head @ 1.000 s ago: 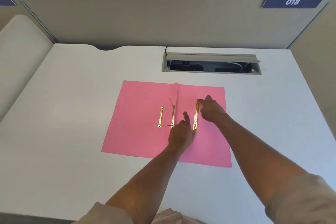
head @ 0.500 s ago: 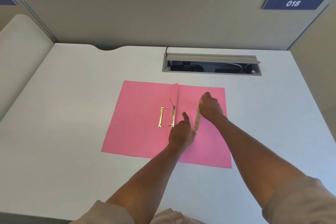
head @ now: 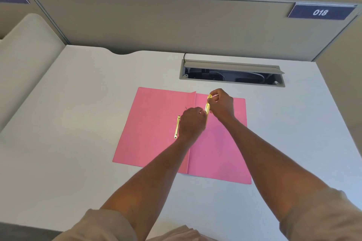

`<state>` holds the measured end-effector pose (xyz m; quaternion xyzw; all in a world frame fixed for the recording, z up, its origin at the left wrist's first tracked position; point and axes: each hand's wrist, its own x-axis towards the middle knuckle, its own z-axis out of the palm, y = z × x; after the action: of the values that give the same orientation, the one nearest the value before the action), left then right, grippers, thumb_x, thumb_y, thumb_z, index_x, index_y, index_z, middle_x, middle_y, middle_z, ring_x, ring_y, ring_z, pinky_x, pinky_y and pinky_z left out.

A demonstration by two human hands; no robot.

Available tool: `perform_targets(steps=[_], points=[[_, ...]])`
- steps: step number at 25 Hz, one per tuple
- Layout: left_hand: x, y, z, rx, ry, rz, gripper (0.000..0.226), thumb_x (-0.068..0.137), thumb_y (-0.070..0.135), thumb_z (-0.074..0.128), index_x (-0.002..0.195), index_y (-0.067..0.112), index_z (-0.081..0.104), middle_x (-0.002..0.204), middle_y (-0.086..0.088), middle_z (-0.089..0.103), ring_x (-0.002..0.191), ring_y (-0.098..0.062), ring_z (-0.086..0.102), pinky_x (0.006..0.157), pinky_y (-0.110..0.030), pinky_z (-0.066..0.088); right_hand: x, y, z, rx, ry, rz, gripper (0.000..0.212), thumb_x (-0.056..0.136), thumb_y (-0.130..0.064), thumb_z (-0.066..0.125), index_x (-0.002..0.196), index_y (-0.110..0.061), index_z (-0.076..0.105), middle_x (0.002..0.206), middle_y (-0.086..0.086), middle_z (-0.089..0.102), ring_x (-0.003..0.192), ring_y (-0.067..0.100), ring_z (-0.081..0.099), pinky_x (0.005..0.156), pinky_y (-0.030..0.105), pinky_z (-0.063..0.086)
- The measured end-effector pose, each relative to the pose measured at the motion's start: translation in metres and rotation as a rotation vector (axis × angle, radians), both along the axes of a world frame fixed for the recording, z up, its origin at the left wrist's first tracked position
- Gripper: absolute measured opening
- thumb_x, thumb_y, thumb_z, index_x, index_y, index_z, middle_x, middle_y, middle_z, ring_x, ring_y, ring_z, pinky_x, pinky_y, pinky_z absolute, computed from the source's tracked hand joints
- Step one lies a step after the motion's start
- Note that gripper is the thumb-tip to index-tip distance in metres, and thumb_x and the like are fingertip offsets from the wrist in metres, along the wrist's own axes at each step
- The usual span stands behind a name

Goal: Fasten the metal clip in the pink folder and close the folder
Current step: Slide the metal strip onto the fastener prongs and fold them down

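Pink folder (head: 156, 127) lies open flat on the white tabletop (head: 78, 103), near the middle. Right hand (head: 222, 104) pinches a gold metal strip (head: 207, 106) by its far end, strip tilted up off the right-hand page. Left hand (head: 192, 123) is curled w/ fingers closed at the strip's near end, right over the fold; can't tell exactly what it grips. A second gold strip (head: 177, 127) lies flat on the left page, just beside the left hand.
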<state>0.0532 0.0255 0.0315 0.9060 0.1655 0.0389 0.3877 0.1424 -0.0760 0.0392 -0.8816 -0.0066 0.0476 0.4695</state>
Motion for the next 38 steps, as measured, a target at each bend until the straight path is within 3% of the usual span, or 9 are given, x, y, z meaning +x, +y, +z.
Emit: perform_targets(steps=[3,7,10,14,17,22,25,29,38], points=[[0.006,0.02,0.003,-0.227,0.009,0.098,0.025,0.095,0.025,0.057,0.083,0.014,0.076,0.059,0.008,0.066,0.048,-0.002,0.059,0.053,-0.014,0.039,-0.002,0.022,0.007,0.065,-0.015,0.037,0.014,0.088,-0.01,0.066,0.101,-0.017,0.064,0.085,0.002,0.069,0.064,0.014,0.068,0.044,0.016,0.05],[0.005,0.05,-0.002,-0.247,0.061,0.036,0.022,0.094,0.023,0.062,0.09,0.009,0.079,0.084,-0.004,0.078,0.075,-0.016,0.066,0.072,-0.026,0.046,-0.006,0.046,0.008,0.07,-0.026,0.068,0.013,0.086,-0.008,0.064,0.096,-0.017,0.064,0.08,0.001,0.068,0.069,0.021,0.069,0.058,0.031,0.059],[0.002,0.071,-0.01,-0.274,0.062,0.022,0.022,0.094,0.022,0.063,0.089,0.008,0.079,0.086,-0.006,0.078,0.077,-0.017,0.066,0.077,-0.029,0.046,-0.01,0.066,0.006,0.059,-0.026,0.09,0.012,0.087,-0.008,0.063,0.095,-0.016,0.063,0.078,-0.002,0.064,0.072,0.022,0.068,0.065,0.037,0.059],[-0.002,0.094,-0.024,-0.449,0.071,0.101,0.022,0.096,0.016,0.06,0.092,0.001,0.077,0.089,-0.012,0.075,0.084,-0.019,0.064,0.086,-0.035,0.05,-0.017,0.079,-0.001,0.169,0.052,0.017,0.008,0.091,-0.011,0.06,0.099,-0.014,0.06,0.079,-0.005,0.064,0.071,0.018,0.066,0.066,0.032,0.055],[-0.009,0.102,-0.037,-0.6,0.107,0.143,0.022,0.097,0.012,0.059,0.097,-0.004,0.075,0.089,-0.01,0.07,0.085,-0.018,0.062,0.086,-0.034,0.047,-0.026,0.074,-0.015,0.079,0.07,-0.001,0.016,0.092,-0.006,0.056,0.104,-0.011,0.064,0.092,-0.004,0.066,0.083,0.011,0.06,0.072,0.025,0.048],[-0.01,0.103,-0.046,-0.658,0.155,0.122,0.02,0.098,0.012,0.059,0.099,-0.001,0.074,0.083,-0.005,0.067,0.074,-0.011,0.057,0.068,-0.023,0.043,-0.031,0.062,-0.037,-0.038,0.148,0.054,0.023,0.092,-0.007,0.06,0.112,-0.012,0.07,0.113,0.002,0.071,0.095,0.009,0.057,0.079,0.021,0.042],[-0.01,0.103,-0.045,-0.68,0.175,0.084,0.017,0.098,0.012,0.059,0.096,0.004,0.074,0.077,-0.001,0.066,0.07,-0.008,0.056,0.066,-0.019,0.043,-0.029,0.063,-0.041,-0.058,0.162,0.066,0.018,0.092,-0.009,0.063,0.105,-0.016,0.074,0.109,-0.001,0.073,0.091,0.008,0.058,0.076,0.02,0.041],[-0.01,0.104,-0.045,-0.701,0.187,0.021,0.018,0.099,0.015,0.06,0.095,0.004,0.073,0.086,-0.008,0.066,0.075,-0.012,0.056,0.07,-0.02,0.044,-0.027,0.067,-0.041,-0.116,0.15,0.098,0.013,0.092,-0.014,0.064,0.095,-0.018,0.076,0.098,-0.005,0.075,0.084,0.007,0.059,0.071,0.02,0.039],[-0.004,0.104,-0.042,-0.677,0.275,-0.003,0.022,0.098,0.014,0.061,0.105,-0.004,0.072,0.083,-0.01,0.066,0.068,-0.011,0.057,0.067,-0.019,0.046,-0.027,0.064,-0.041,-0.12,0.146,0.122,0.01,0.09,-0.014,0.066,0.093,-0.016,0.075,0.081,-0.009,0.066,0.076,0.007,0.057,0.06,0.015,0.035]])
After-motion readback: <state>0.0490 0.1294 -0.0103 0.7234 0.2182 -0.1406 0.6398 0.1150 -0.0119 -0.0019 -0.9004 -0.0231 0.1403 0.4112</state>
